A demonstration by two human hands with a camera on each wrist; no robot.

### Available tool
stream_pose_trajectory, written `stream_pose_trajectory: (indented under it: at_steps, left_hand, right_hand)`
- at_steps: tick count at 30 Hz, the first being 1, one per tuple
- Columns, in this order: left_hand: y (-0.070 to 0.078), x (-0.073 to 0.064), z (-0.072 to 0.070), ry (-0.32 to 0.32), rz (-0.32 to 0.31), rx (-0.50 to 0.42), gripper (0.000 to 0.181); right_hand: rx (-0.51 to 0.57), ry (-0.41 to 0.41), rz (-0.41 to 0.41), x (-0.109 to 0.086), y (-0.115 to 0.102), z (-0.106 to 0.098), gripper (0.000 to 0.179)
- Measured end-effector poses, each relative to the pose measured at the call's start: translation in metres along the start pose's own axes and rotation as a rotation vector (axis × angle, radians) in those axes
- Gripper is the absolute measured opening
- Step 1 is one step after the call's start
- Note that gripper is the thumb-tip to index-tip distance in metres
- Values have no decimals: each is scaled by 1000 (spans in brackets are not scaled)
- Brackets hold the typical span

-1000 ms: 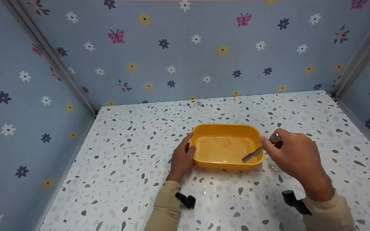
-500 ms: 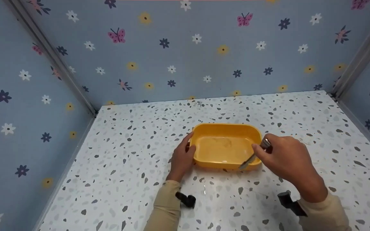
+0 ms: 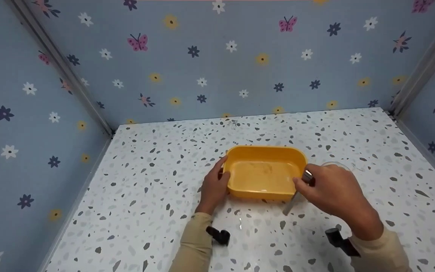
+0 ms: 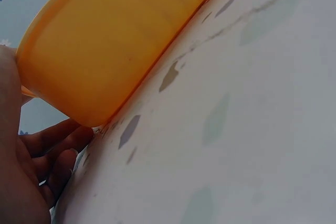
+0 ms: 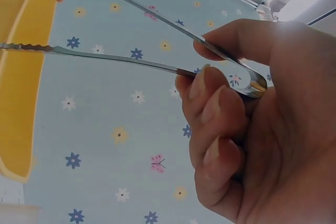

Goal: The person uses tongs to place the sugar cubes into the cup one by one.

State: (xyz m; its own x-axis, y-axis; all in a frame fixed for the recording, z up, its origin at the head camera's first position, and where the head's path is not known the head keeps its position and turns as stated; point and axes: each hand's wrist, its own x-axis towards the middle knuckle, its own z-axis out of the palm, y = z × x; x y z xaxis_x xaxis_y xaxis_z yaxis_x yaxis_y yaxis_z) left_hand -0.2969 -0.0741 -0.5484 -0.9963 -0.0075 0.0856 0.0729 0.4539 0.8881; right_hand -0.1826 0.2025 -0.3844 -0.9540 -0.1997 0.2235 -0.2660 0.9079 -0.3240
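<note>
In the head view a yellow plastic tub (image 3: pixel 263 175) stands on the speckled table, its inside showing only faint marks. My left hand (image 3: pixel 215 185) holds the tub's left end, with a finger along the wall and the thumb at the rim. In the left wrist view several of its fingers (image 4: pixel 55 156) curl beside the tub's lower corner. My right hand (image 3: pixel 336 192) grips metal tongs (image 3: pixel 290 206) near their bent end. Their tips point down past the tub's front right corner. In the right wrist view the tongs' arms (image 5: pixel 115 57) stand spread apart with nothing visible between them.
Behind the right hand shows the curved rim of a clear round object (image 3: pixel 336 163), mostly hidden. A flowered blue wall (image 3: pixel 217 60) closes off the back, and side walls flank the speckled table (image 3: pixel 157 181).
My right hand has moved left and slightly toward me. The tongs have swung from over the tub's inside to past its front right corner. The left hand and tub have stayed put.
</note>
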Motion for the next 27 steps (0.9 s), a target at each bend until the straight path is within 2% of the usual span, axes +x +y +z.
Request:
stream_pose_trajectory:
  at_steps: [9,14,27]
  left_hand:
    - [0,0,0,3,-15,-18,52]
    - [0,-1,0,1,-6,-14,52]
    - [2,-1,0,1,2,-5,53]
  right_hand:
    - [-26,-133,-59,3,-1,16,21]
    - [-56,-174,-80,5,-1,27,20]
    - [-78,-160,-152,5,-19,52,26]
